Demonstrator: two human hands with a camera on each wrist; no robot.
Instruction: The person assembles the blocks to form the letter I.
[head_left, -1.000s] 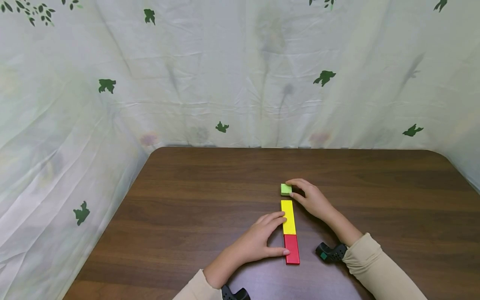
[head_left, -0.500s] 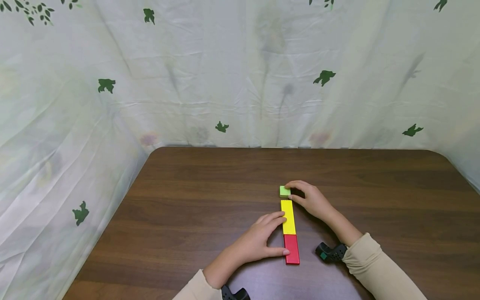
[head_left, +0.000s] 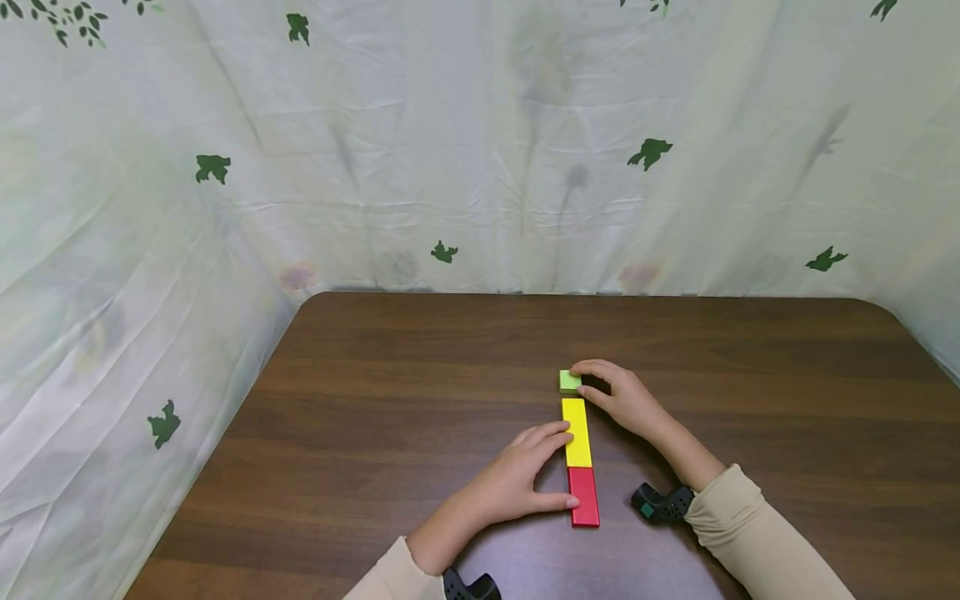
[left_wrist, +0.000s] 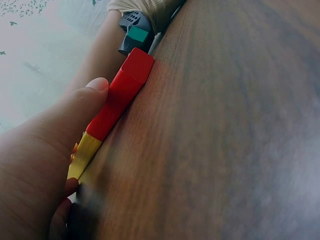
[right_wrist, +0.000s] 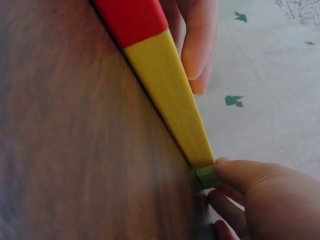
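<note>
A red block (head_left: 584, 498) and a longer yellow block (head_left: 578, 442) lie end to end in a line on the wooden table. Beyond the yellow block's far end is a small light green block (head_left: 569, 382), with a narrow gap between them in the head view. My right hand (head_left: 626, 402) pinches the green block between thumb and finger at its right side. From the left, my left hand (head_left: 517, 479) rests against the row. Its thumb (left_wrist: 97, 86) touches the red block, and its fingertips touch the yellow one.
The brown wooden table (head_left: 360, 400) ends at a pale cloth backdrop (head_left: 480, 150) printed with green leaf shapes. A black wrist device (head_left: 660, 504) sits at the right wrist, and another device (head_left: 471, 586) at the left.
The right hand has brought the green block nearer to the yellow block and slightly left, mostly in the first half second. The left hand and the other two blocks have stayed put.
</note>
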